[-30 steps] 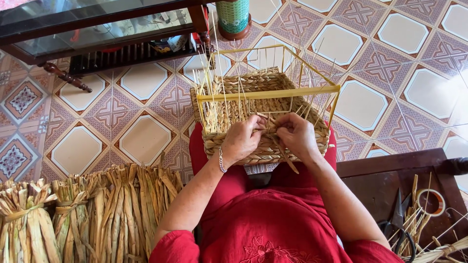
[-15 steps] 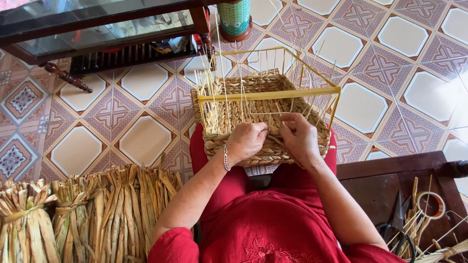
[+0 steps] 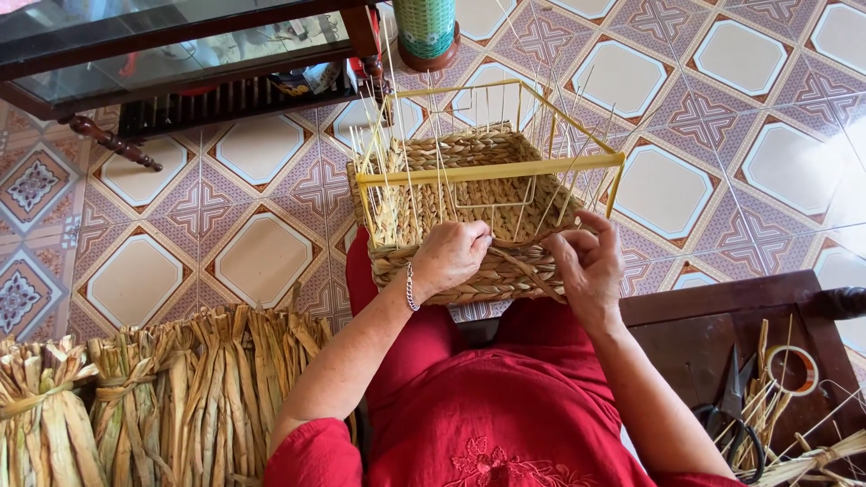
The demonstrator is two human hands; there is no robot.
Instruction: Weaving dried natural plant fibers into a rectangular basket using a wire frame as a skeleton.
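Basket (image 3: 469, 216), half-woven from straw on a yellow wire frame (image 3: 492, 169), rests on the person's red-clad lap, thin upright stakes rising from its rim; nothing visible inside it; left hand (image 3: 448, 257) clenched over the near wall's top edge, grip closed on the weave; right hand (image 3: 588, 266) pinching a flat straw strand (image 3: 532, 273) against the same wall; patterned tile floor below; bundled dried straw (image 3: 135, 406) at left; dark wooden surface (image 3: 704, 347) at right carrying scissors (image 3: 732, 406) and a tape roll (image 3: 794, 368).
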